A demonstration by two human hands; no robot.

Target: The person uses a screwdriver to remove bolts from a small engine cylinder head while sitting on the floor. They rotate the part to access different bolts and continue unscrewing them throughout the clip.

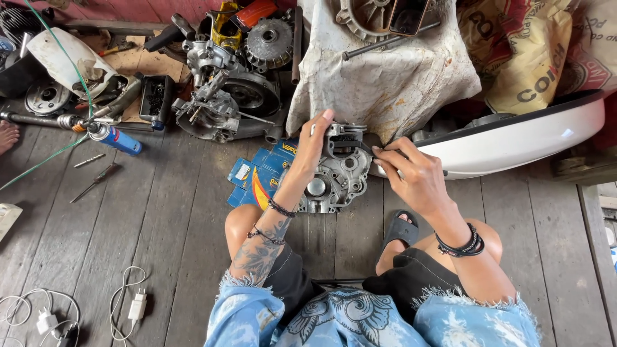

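Left hand (pixel 313 144) grips grey cast engine casing (pixel 334 177); right hand (pixel 411 173) pinches its black part, probably gasket (pixel 360 146).

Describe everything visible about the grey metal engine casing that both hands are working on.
The engine casing is a dull grey cast-metal piece, seemingly aluminium, with round bores, bolt holes and ribs. It stands tilted on the wooden plank floor, partly over blue cartons. The left hand grips its upper left edge; the right hand pinches something small at its upper right corner.
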